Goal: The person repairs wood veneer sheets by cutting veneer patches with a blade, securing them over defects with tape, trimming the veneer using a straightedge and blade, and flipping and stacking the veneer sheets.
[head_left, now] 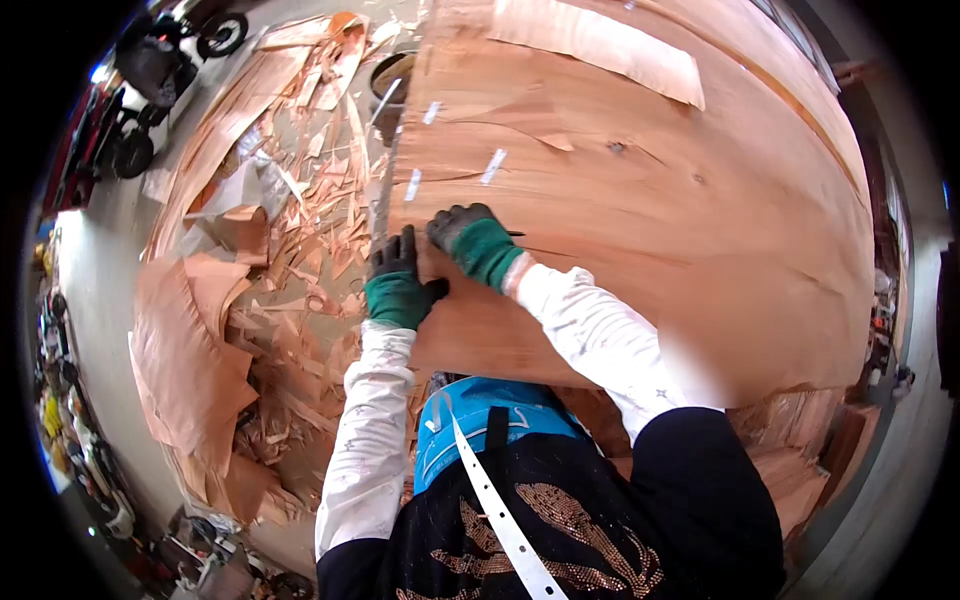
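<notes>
A large wood veneer sheet (640,230) lies in front of me, with short white tape strips (492,167) near its left edge. My left hand (397,282), in a black and green glove, rests at that left edge with its fingers stretched forward and the thumb out over the sheet. Just right of it, my right hand (470,240), gloved alike, is closed low on the sheet. A thin dark tip shows beside that hand; what the fingers hold is hidden.
Torn veneer scraps (320,190) cover the floor on the left, beside bigger curled pieces (185,360). A dark bucket (392,78) stands by the sheet's far left edge. A loose veneer strip (600,50) lies on the far part. Motorbikes (155,75) are parked at upper left.
</notes>
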A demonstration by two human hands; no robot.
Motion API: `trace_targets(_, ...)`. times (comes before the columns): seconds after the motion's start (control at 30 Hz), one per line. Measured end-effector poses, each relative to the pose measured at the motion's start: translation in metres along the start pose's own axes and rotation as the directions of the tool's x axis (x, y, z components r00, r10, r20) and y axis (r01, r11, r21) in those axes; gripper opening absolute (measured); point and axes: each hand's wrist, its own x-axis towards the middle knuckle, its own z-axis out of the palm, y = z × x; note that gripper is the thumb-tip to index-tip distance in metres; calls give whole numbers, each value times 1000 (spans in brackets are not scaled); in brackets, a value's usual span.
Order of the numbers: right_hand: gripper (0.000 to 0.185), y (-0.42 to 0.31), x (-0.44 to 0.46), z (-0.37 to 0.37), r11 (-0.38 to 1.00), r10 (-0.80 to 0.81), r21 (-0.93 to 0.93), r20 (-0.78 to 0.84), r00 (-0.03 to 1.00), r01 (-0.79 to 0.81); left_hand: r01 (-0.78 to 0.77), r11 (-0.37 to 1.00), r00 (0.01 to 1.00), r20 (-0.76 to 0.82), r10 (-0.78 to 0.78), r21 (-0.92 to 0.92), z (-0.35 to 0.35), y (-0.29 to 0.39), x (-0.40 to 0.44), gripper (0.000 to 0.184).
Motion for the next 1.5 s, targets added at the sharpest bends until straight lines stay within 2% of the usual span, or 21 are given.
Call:
trace_targets(0.13, 16, -5, -7, -23, 989, 2, 151, -71, 997, 9, -86, 986, 994, 82, 74, 142, 8, -13, 13, 100)
trace_targets(0.2, 16, -1, -7, -6, 990, -2, 142, -133, 991, 21, -56, 994, 990, 131, 43, 95, 13, -22, 19, 102)
trace_targets(0.27, 15, 16, -26, 8, 997, -40, 61, -210, 977, 53, -10, 999, 996, 90, 7, 35, 5, -13, 15, 104)
trace_targets(0.4, 15, 75, -97, 15, 999, -14, 42, -162, 987, 21, -65, 985, 994, 92, 51, 158, 6, -20, 18, 105)
trace_targets(0.53, 13, 138, -176, 29, 999, 38, -31, -151, 988, -43, -56, 990, 992, 122, 40, 131, 2, -18, 20, 103)
trace_targets(0.6, 11, 175, -222, 42, 993, 46, -88, -304, 952, -76, -63, 979, 992, 123, 39, 192, 3, -19, 22, 102)
trace_targets(0.8, 17, 263, -354, 54, 932, 258, -224, -136, 956, -283, -127, 972, 987, 120, 104, 198, 9, -31, 24, 102)
trace_targets(0.87, 19, 291, -398, 67, 920, 258, -239, -230, 938, -311, -116, 976, 987, 132, 92, 186, 6, -31, 24, 103)
trace_targets(0.93, 21, 304, -432, 54, 845, 410, -369, -13, 912, -386, -80, 984, 987, 148, 56, 158, 0, -14, 23, 104)
trace_targets(1.0, 22, 307, -449, 26, 812, 511, -391, 117, 851, -434, -184, 948, 977, 156, 147, 260, 5, -23, 24, 106)
trace_targets(1.03, 24, 312, -458, 46, 812, 583, 84, -85, 808, -577, -213, 927, 972, 165, 169, 308, 9, -31, 24, 109)
trace_targets(1.07, 25, 299, -434, 55, 752, 610, 425, -158, 777, -504, -113, 977, 981, 175, 81, 179, -4, -7, 17, 109)
trace_targets(1.1, 27, 286, -409, 65, 633, 633, 704, -230, 740, -322, -167, 955, 981, 139, 136, 246, -5, -5, 15, 105)
trace_targets(1.17, 28, 189, -332, 32, 450, 554, 893, -281, 784, 3, -69, 997, 975, 215, 60, 35, -33, 14, 12, 91)
trace_targets(1.2, 29, 144, -295, 20, 317, 528, 937, -304, 793, 148, -107, 994, 972, 210, 103, 5, -26, -5, 16, 83)
trace_targets(1.27, 34, 65, -217, 13, 636, 321, 769, -349, 880, 73, -195, 980, 947, 252, 198, -36, -31, -22, 19, 68)
trace_targets(1.3, 33, 32, -177, 14, 749, 227, 649, -441, 868, 135, -223, 975, 945, 243, 220, -15, -36, -23, 20, 67)
trace_targets(1.33, 31, -3, -145, 15, 838, 128, 513, -518, 846, 187, -117, 988, 930, 337, 144, -100, -43, -24, 23, 68)
trace_targets(1.4, 26, -48, -94, 2, 886, -1, 420, -420, 907, 195, -181, 972, 907, 356, 224, -151, -38, -36, 32, 71)
trace_targets(1.47, 19, -74, -59, 1, 929, -62, 338, -264, 963, 153, -356, 933, 900, 247, 359, -56, -25, -54, 35, 73)
trace_targets(1.5, 15, -84, -47, 4, 948, -81, 291, -181, 980, 132, -350, 935, 897, 269, 351, -52, -29, -51, 35, 75)
